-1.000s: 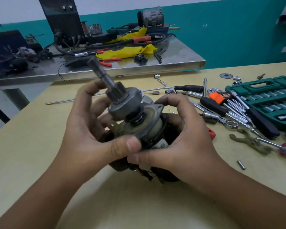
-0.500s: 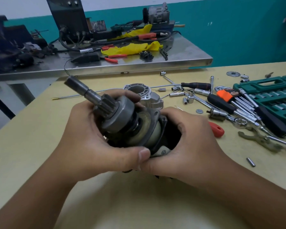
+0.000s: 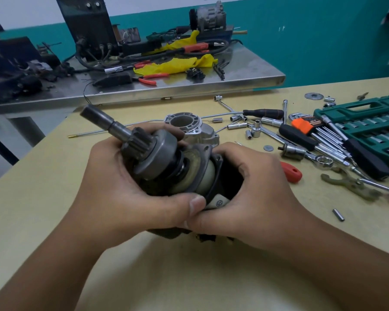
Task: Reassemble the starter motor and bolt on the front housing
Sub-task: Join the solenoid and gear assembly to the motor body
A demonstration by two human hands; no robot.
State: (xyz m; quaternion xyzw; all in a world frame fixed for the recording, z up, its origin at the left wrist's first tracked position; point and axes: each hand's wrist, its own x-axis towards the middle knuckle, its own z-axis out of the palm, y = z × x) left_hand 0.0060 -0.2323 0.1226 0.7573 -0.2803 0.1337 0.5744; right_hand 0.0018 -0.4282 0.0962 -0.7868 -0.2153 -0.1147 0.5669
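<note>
Over the tan table (image 3: 43, 198), just above its surface: starter motor (image 3: 166, 169) cradled in both hands. Far left, steel bench (image 3: 245, 75) cluttered with yellow rag (image 3: 177, 63) and red-handled pliers (image 3: 153, 77), set behind the table. Left hand (image 3: 121, 187) curled around the motor's near end, fingers wrapped behind the drive clutch, thumb lying across the underside. Shaft (image 3: 103, 122) tilted up and to the left, pinion gear (image 3: 142, 140) just below it, both bare and free of any cover. Right hand (image 3: 252, 194) closed around the dark motor body, thumb tip touching the left thumb, fingers hooked over the top edge. Front housing (image 3: 189, 126) resting on the table just beyond the hands, open bore facing up, not fitted. Further right, loose sockets (image 3: 256, 131), red screwdriver handle (image 3: 292, 171), orange hex key set (image 3: 305, 125), spanners. Far right, green socket case (image 3: 368, 122), open.
</note>
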